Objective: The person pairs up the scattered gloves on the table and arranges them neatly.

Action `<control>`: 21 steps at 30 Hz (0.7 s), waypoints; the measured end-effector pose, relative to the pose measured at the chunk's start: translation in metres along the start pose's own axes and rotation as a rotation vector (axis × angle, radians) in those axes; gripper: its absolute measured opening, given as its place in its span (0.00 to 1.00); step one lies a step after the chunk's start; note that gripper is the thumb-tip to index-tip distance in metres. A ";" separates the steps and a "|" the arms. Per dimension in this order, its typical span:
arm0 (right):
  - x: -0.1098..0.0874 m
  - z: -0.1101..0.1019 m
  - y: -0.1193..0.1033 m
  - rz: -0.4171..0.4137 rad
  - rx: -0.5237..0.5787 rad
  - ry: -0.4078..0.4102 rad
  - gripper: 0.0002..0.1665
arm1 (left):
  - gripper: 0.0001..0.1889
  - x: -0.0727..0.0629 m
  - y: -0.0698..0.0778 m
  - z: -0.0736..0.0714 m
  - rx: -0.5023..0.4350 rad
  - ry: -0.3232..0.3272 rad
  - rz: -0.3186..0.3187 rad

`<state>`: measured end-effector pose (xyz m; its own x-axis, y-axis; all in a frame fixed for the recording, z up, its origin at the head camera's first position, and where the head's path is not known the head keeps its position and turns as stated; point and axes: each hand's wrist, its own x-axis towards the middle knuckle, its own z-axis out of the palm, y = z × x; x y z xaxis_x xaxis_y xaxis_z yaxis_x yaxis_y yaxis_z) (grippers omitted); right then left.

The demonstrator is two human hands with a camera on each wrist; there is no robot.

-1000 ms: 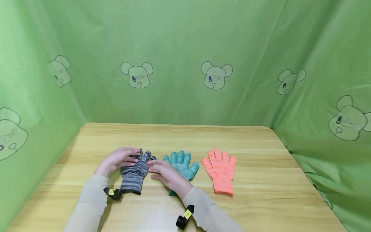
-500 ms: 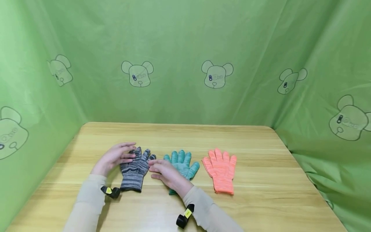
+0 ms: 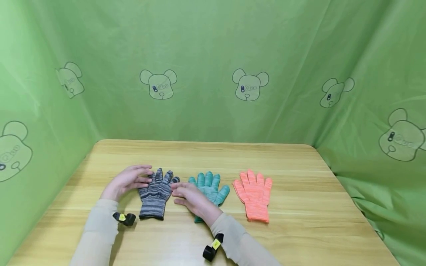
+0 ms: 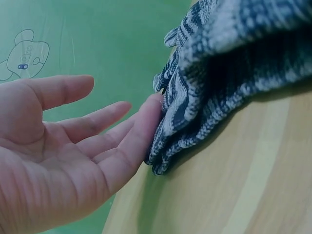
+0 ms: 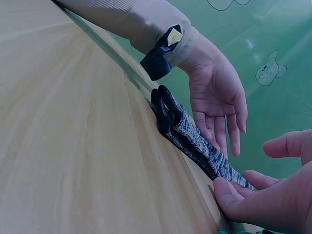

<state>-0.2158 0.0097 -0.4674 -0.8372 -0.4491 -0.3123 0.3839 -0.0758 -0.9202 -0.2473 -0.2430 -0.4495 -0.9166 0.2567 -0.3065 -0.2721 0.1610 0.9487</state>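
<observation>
A grey-and-black striped knit glove (image 3: 154, 197) lies flat on the table, its fingers pointing away from me. At its left edge is my left hand (image 3: 128, 180); in the left wrist view the extended fingers (image 4: 141, 129) touch the side of the glove (image 4: 178, 109), with the thumb well apart. On the other side, my right hand (image 3: 193, 199) has its fingertips by the striped glove's rightmost finger, the thumb spread away in the right wrist view. Beneath the right hand, a teal glove (image 3: 209, 189) is partly hidden. Neither hand grips anything.
An orange glove (image 3: 255, 195) lies to the right of the teal one, also fingers away. The wooden table (image 3: 299, 236) is bounded by green curtains (image 3: 203, 118) at the back and both sides. Each wrist carries a black strapped camera (image 3: 124, 218).
My left hand has slid left off the striped glove's fingers to its left edge, uncovering more of it. The right hand and all the gloves stay practically in place.
</observation>
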 end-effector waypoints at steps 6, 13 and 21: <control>-0.001 0.000 0.000 -0.001 -0.002 0.000 0.24 | 0.29 0.001 -0.002 -0.003 0.001 0.046 0.005; -0.001 0.000 -0.001 -0.003 -0.001 -0.001 0.23 | 0.28 0.003 -0.003 0.001 0.010 0.067 -0.015; -0.002 0.001 -0.002 0.000 0.000 0.000 0.24 | 0.26 0.009 -0.006 0.003 0.025 0.081 -0.025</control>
<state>-0.2147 0.0094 -0.4649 -0.8372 -0.4492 -0.3119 0.3838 -0.0764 -0.9202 -0.2532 -0.2383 -0.4588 -0.9306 0.1744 -0.3218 -0.2887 0.1906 0.9383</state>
